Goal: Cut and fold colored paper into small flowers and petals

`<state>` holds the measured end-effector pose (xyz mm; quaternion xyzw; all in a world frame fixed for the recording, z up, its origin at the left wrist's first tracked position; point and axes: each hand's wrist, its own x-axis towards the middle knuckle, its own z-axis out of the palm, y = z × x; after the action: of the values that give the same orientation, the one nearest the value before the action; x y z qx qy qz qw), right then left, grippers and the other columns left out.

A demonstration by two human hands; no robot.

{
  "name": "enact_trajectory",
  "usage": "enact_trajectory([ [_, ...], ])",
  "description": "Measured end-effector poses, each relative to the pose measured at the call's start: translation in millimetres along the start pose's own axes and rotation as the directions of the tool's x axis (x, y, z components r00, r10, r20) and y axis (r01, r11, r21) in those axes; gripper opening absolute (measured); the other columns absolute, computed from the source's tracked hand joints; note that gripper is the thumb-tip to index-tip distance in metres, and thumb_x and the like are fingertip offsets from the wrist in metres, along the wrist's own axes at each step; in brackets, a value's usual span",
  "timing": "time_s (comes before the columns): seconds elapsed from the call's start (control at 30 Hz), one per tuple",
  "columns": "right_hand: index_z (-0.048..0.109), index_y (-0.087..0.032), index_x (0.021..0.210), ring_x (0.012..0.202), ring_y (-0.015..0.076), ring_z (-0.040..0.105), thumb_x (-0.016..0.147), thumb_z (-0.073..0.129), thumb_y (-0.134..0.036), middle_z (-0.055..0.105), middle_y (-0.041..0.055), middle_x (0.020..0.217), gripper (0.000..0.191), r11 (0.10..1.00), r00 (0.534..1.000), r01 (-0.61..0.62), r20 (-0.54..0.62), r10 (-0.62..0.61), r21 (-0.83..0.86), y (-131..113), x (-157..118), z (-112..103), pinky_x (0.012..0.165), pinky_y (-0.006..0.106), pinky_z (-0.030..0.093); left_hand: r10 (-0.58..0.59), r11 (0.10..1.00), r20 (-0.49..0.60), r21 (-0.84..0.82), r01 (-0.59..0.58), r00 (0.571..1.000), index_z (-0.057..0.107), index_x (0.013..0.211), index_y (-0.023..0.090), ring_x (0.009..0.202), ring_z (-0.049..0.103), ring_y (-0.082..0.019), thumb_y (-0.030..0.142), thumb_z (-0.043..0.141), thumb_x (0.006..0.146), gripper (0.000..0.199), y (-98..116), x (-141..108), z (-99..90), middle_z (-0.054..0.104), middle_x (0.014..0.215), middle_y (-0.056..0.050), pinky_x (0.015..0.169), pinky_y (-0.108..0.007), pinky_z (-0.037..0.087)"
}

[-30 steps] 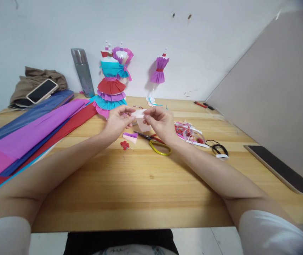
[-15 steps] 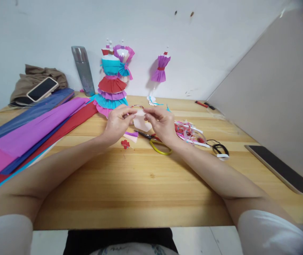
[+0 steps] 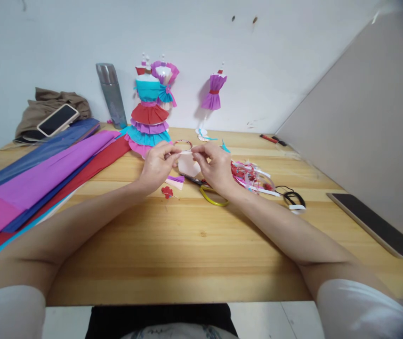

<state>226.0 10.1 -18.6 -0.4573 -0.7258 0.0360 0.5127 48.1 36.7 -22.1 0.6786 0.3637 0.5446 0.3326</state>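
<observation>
A pale pink piece of paper (image 3: 188,165) hangs between my two hands above the table. My left hand (image 3: 159,164) pinches one end of its top edge between thumb and fingers. The other end is pinched by my right hand (image 3: 214,165), and a narrow strip of the edge shows between the fingertips. Beneath my right hand lie scissors with yellow handles (image 3: 213,197), their blades partly hidden by the hand. A red paper flower (image 3: 167,192) and purple and pale paper strips (image 3: 176,181) rest on the table below my left hand.
Paper-dressed figures (image 3: 149,113) and a smaller purple-dressed one (image 3: 214,94) stand by the wall. Coloured paper sheets (image 3: 46,174), a bottle (image 3: 111,96) and a phone (image 3: 58,119) are left. Paper scraps (image 3: 249,175), a black cord (image 3: 294,198) and a dark tablet-like slab (image 3: 374,223) lie right.
My fingers have shifted slightly along the paper's top edge, which now shows as a thin strip between them. Both hands stay in nearly the same place.
</observation>
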Motion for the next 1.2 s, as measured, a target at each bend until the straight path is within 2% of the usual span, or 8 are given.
enact_trajectory([
  [0.17,0.067,-0.023,0.084,0.077,0.022,0.065,0.089,0.056,-0.026,0.072,0.0063,0.082,0.013,1.0,1.0,-0.02,0.003,0.02,0.009,2,-1,1,0.075,0.037,0.05,-0.043,0.999,-0.028,-0.02,0.043,0.999,0.074,0.077,0.018,0.067,0.059,-0.011,0.021,0.069,0.078,0.006,-1,-1,2.9,0.064,0.077,-0.001,0.062,-0.02,0.051],
  [0.27,0.067,-0.022,0.085,0.075,0.0222,0.066,0.089,0.056,-0.026,0.072,0.0062,0.08,0.013,0.999,0.999,-0.047,0.008,0.047,0.025,0,-1,1,0.073,0.036,0.05,-0.161,0.983,-0.042,-0.093,0.156,0.986,0.072,0.075,0.017,0.055,0.056,-0.009,0.02,0.071,0.076,0.004,10,-1,6.5,0.065,0.068,0.001,0.052,-0.019,0.047],
  [0.37,0.066,-0.022,0.085,0.072,0.021,0.065,0.089,0.055,-0.027,0.071,0.0056,0.079,0.012,0.996,0.997,-0.078,0.013,0.078,0.051,-4,-1,-1,0.071,0.036,0.05,-0.273,0.948,0.001,-0.173,0.269,0.962,0.07,0.077,0.015,0.048,0.055,-0.008,0.018,0.071,0.075,0.003,22,-1,8.2,0.065,0.06,0.001,0.045,-0.018,0.043],
  [0.5,0.064,-0.021,0.081,0.071,0.0198,0.064,0.087,0.056,-0.027,0.069,0.0046,0.078,0.011,0.988,0.995,-0.102,0.006,0.102,0.116,-9,-1,-2,0.071,0.036,0.05,-0.332,0.911,0.024,-0.251,0.327,0.943,0.067,0.078,0.014,0.047,0.061,-0.009,0.017,0.072,0.075,0.007,30,-2,7.1,0.073,0.069,-0.003,0.046,-0.019,0.047],
  [0.6,0.063,-0.021,0.078,0.07,0.0188,0.063,0.085,0.057,-0.026,0.066,0.0035,0.076,0.01,0.98,0.993,-0.118,0.009,0.118,0.158,-11,-1,-2,0.07,0.035,0.05,-0.34,0.888,0.032,-0.317,0.332,0.94,0.065,0.078,0.013,0.052,0.065,-0.011,0.018,0.075,0.073,0.012,29,-3,6.7,0.075,0.074,-0.005,0.049,-0.02,0.05],
  [0.8,0.062,-0.021,0.076,0.068,0.0173,0.062,0.082,0.06,-0.029,0.065,0.002,0.073,0.009,0.955,0.982,-0.181,-0.017,0.19,0.236,-9,-2,2,0.068,0.033,0.051,-0.319,0.88,0.018,-0.365,0.303,0.948,0.068,0.077,0.013,0.058,0.067,-0.013,0.019,0.076,0.071,0.013,27,-3,6.7,0.07,0.063,-0.002,0.057,-0.022,0.053],
  [1.2,0.064,-0.02,0.08,0.064,0.0151,0.06,0.078,0.065,-0.034,0.065,0.0006,0.072,0.014,0.91,0.97,-0.205,-0.051,0.239,0.359,-2,-2,9,0.063,0.032,0.05,-0.27,0.863,0.007,-0.441,0.245,0.963,0.069,0.075,0.013,0.055,0.066,-0.013,0.023,0.079,0.063,0.019,25,-2,7.9,0.071,0.061,-0.002,0.059,-0.025,0.055],
])
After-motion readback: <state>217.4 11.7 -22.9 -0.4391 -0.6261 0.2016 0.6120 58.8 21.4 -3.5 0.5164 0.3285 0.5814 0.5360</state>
